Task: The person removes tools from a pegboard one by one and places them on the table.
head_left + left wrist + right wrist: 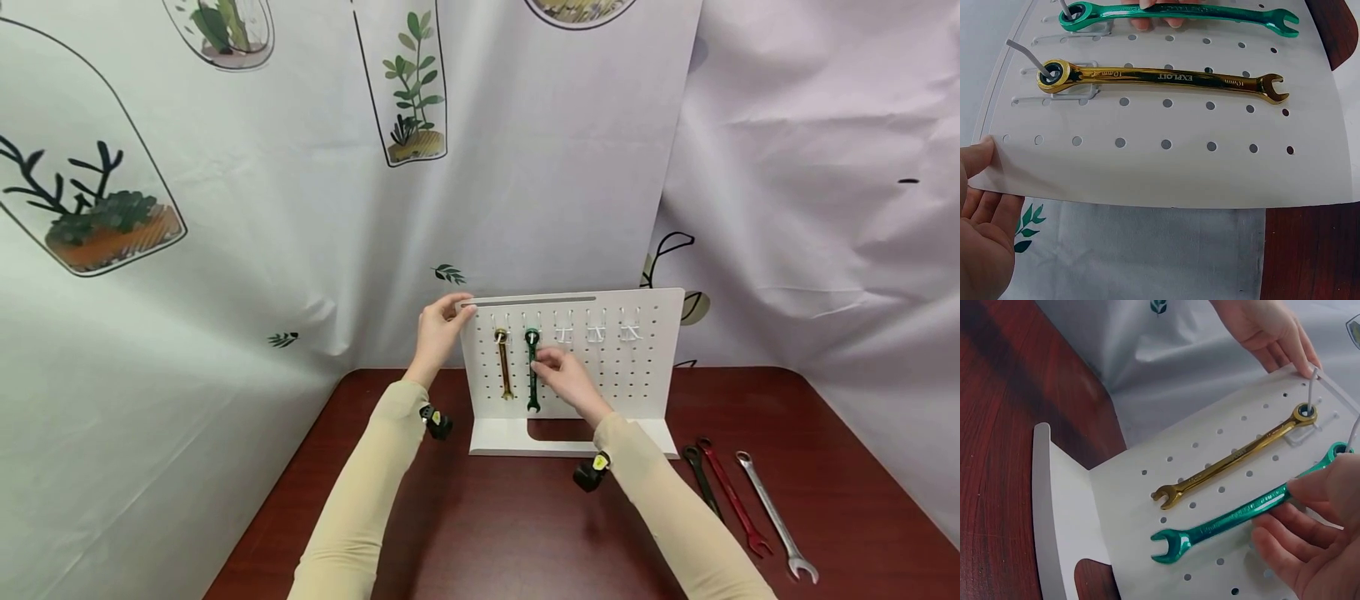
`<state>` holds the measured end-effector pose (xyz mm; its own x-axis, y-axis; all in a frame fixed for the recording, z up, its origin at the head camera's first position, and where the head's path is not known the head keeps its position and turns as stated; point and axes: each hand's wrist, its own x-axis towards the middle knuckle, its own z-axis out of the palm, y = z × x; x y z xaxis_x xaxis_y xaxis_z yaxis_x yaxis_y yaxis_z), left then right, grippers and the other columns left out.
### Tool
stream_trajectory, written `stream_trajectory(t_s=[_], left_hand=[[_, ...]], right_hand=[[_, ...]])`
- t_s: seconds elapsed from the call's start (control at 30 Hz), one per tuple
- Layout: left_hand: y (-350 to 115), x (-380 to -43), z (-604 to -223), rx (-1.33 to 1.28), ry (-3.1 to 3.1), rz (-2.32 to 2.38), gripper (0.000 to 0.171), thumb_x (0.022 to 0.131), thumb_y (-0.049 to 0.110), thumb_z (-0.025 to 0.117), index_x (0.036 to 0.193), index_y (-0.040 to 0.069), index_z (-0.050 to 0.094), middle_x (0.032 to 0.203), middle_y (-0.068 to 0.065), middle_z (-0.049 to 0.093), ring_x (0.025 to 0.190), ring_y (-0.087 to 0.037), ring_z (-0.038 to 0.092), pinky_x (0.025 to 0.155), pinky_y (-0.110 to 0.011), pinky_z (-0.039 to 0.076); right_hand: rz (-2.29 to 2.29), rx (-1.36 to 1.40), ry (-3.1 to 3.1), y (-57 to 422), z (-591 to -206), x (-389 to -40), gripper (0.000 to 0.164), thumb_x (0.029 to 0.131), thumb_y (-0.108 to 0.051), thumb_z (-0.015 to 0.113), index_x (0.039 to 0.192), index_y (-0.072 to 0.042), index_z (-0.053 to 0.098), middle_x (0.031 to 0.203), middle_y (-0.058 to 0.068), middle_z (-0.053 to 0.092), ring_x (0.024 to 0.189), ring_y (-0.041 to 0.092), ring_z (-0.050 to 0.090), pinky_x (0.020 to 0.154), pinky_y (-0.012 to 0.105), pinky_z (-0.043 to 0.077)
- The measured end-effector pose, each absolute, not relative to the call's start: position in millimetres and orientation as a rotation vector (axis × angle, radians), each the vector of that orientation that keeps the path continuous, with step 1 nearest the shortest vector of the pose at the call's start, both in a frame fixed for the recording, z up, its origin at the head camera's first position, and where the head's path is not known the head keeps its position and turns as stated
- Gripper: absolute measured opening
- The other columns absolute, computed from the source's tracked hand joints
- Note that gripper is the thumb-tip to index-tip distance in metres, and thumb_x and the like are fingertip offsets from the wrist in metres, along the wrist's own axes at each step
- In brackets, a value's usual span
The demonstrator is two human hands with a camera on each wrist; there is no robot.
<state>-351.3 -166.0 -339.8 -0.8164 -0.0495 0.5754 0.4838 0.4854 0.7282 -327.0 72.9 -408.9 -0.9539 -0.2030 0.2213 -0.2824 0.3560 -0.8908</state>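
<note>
A white pegboard stand is upright on the table. My left hand pinches its upper left corner, thumb in front and fingers behind, as the left wrist view shows. A gold combination wrench hangs by its ring end on the leftmost hook. Beside it a green combination wrench has its ring on the second hook, open end down. My right hand holds the green wrench at mid-shaft between thumb and fingers. Three more white hooks to the right carry nothing.
On the table at the right lie a dark wrench, a red wrench and a silver wrench, side by side. The right forearm passes close to the dark one. A printed curtain hangs behind the board.
</note>
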Motion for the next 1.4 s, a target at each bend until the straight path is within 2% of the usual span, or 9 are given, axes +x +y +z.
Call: stream_trajectory(t_s=[0.43, 0.63, 1.1, 1.4], left_hand=[[-165, -353, -342, -0.374, -2.193, -1.357, 0.03, 0.096, 0.024, 0.072, 0.12, 0.005, 0.072, 0.098, -0.012, 0.074, 0.09, -0.024, 0.069, 0.081, -0.042, 0.053], [-165, -352, -343, -0.372, -2.193, -1.351, 0.03, 0.096, 0.024, 0.072, 0.12, 0.006, 0.072, 0.096, -0.011, 0.073, 0.09, -0.024, 0.068, 0.083, -0.042, 0.054], [-166, -353, -340, -0.381, -2.186, -1.351, 0.028, 0.096, 0.025, 0.072, 0.119, 0.009, 0.073, 0.097, -0.011, 0.074, 0.09, -0.024, 0.068, 0.083, -0.043, 0.054], [-166, -353, -340, -0.376, -2.189, -1.345, 0.028, 0.096, 0.025, 0.072, 0.119, 0.01, 0.073, 0.094, -0.011, 0.073, 0.087, -0.023, 0.068, 0.077, -0.039, 0.052]], right_hand=[[1.646, 0.467, -2.46, 70, -414, -327, 0.03, 0.099, -0.014, 0.065, 0.123, 0.004, 0.064, 0.102, 0.014, 0.07, 0.085, 0.023, 0.065, 0.078, 0.037, 0.053], [1.651, 0.484, -2.436, 70, -418, -327, 0.031, 0.099, -0.012, 0.065, 0.124, 0.005, 0.063, 0.105, 0.016, 0.07, 0.085, 0.025, 0.067, 0.077, 0.035, 0.054], [1.674, 0.482, -2.419, 68, -413, -320, 0.032, 0.1, -0.014, 0.063, 0.125, 0.006, 0.063, 0.111, 0.019, 0.07, 0.092, 0.031, 0.07, 0.083, 0.04, 0.056], [1.66, 0.521, -2.405, 70, -411, -311, 0.031, 0.101, -0.014, 0.063, 0.125, 0.005, 0.063, 0.108, 0.018, 0.07, 0.092, 0.033, 0.07, 0.081, 0.04, 0.056]])
